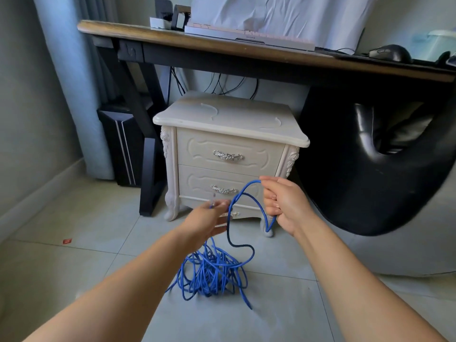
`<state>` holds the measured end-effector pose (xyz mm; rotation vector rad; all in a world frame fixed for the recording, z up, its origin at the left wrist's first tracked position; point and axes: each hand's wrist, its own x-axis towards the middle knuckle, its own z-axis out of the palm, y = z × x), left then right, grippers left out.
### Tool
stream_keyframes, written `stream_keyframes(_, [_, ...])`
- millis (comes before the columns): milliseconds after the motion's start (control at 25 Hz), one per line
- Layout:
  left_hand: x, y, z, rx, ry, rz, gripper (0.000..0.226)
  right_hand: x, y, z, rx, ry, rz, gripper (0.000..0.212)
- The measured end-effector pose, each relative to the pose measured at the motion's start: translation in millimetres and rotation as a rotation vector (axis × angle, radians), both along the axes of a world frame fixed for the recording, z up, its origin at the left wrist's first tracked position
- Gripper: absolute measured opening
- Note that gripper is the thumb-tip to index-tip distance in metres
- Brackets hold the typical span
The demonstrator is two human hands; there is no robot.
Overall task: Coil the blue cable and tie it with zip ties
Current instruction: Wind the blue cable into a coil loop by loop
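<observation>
Blue round cable [212,270] lay tangled at lower centre; we pinched its plug end [212,200] in our left hand [208,219], our right hand [281,203] gripping a loop to start coiling.

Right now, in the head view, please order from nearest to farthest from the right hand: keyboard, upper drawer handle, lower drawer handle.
1. lower drawer handle, just left of the right hand
2. upper drawer handle, above it
3. keyboard, up on the desk
</observation>
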<state>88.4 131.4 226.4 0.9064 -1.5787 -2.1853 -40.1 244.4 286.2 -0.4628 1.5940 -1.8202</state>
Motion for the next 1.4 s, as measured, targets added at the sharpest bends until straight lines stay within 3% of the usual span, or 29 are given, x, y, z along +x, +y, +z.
stream_keyframes(80, [-10.5, 3.9, -2.4, -0.119, -0.020, -0.100, 0.027, -2.8, -3.8, 3.5, -0.024, 0.014, 0.006, 0.006])
stream_keyframes(160, [-16.9, -0.4, -3.6, -0.150, -0.008, -0.069, 0.031, -13.5, -4.5, 3.5, 0.049, 0.150, -0.039, 0.007])
stream_keyframes(280, [-12.9, -19.7, -3.7, -0.121, -0.032, 0.013, 0.014, -37.2, -0.7, -2.7, 0.225, 0.431, -0.151, 0.009])
stream_keyframes(400, [-5.2, -37.3, -5.9, -0.088, -0.022, -0.003, 0.016, -48.2, 1.0, -7.8, 0.265, 0.546, -0.280, 0.017])
stream_keyframes(520, [-2.5, -43.1, -0.9, -0.066, 0.058, -0.036, 0.014, -51.1, 3.8, -10.2, 0.497, 0.748, -0.355, 0.017])
stream_keyframes(720, [-1.1, -41.0, 5.2, -0.052, 0.144, -0.011, 0.016, -42.9, 2.2, -7.0, 0.944, 1.064, -0.153, 0.017])
stream_keyframes(840, [-3.4, -39.0, 7.2, -0.117, 0.130, 0.090, 0.019, -21.6, -8.8, -13.6, 1.000, 1.271, 0.013, 0.018])
stream_keyframes(920, [-1.2, -42.9, 5.4, -0.143, 0.057, 0.167, 0.019, -20.1, -8.4, -11.2, 0.889, 1.192, -0.016, 0.018])
stream_keyframes(1000, [4.3, -46.2, 1.4, -0.184, -0.036, 0.173, 0.019, -28.4, -1.7, -5.6, 0.690, 0.983, -0.105, 0.018])
stream_keyframes(1120, [8.1, -43.5, 1.5, -0.379, -0.153, 0.116, 0.017, -36.8, 6.6, -5.5, 0.457, 0.819, -0.140, 0.015])
stream_keyframes(1240, [-4.4, -31.1, 22.8, -0.383, 0.001, 0.018, 0.031, -29.0, 3.9, -8.7, 0.307, 0.725, -0.098, 0.010])
stream_keyframes(1320, [-17.1, -19.0, 36.0, -0.492, 0.013, -0.130, 0.039, -23.3, -2.2, -5.6, 0.166, 0.604, -0.058, 0.010])
stream_keyframes(1400, [-26.5, -11.8, 37.2, -0.584, 0.019, -0.193, 0.034, -18.4, -6.7, -1.2, 0.094, 0.519, 0.008, 0.010])
